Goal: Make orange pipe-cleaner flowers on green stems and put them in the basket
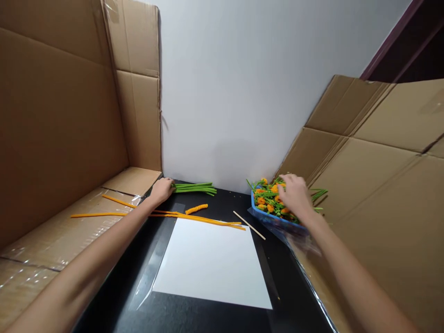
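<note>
Head view showed the left hand [163,189] curled at the end of green stems [196,188] on the black table [284,273]; the right hand [294,192] bent over orange flowers [270,208] in a blue basket [261,214]. I could not tell either grip.

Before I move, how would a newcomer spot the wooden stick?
Find the white sheet on the black tabletop. By its far right corner, between the orange strips and blue basket, a thin wooden stick lies diagonally. Its pale colour distinguishes it from those strips.
</note>
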{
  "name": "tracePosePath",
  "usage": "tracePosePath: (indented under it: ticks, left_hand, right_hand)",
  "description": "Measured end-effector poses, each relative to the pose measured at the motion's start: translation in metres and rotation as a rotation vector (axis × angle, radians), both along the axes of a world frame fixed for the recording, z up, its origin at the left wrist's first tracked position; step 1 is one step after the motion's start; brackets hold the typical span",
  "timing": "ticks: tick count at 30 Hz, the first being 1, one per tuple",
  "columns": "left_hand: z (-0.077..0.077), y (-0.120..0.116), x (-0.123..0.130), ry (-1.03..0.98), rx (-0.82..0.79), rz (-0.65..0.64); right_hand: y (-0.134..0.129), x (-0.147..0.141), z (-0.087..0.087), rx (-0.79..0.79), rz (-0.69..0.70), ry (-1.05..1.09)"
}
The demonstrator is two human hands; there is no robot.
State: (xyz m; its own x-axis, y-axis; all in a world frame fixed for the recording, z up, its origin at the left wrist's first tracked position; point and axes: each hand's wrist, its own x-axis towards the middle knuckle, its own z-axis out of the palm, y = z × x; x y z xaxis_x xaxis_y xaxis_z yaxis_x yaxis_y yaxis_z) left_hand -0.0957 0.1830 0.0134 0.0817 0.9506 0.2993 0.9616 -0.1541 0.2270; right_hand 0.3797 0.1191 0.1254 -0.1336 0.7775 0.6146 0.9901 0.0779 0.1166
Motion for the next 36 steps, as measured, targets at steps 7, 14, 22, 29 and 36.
tracePosePath:
  ticks: [7,14,22,29,36]
  left_hand:
    - [0.004,0.026,-0.012,0.141,-0.228,-0.088]
    - [0.005,0.027,-0.011,0.046,-0.221,-0.071]
    - [0.004,0.045,-0.021,-0.165,-0.150,-0.046]
    - [0.012,0.047,-0.019,-0.333,0.030,-0.062]
    - [0.034,0.042,-0.007,-0.464,0.306,0.006]
  right_hand:
    - [-0.046,-0.108,-0.067,-0.169,0.454,0.041]
    - [-0.061,-0.125,-0.081,-0.308,0.540,0.118]
    - [-0.075,-0.129,-0.103,-0.350,0.559,0.349]
    - [-0.084,-0.146,-0.125,-0.427,0.557,0.547]
    - [-0.092,-0.156,-0.142,-0.480,0.606,0.653]
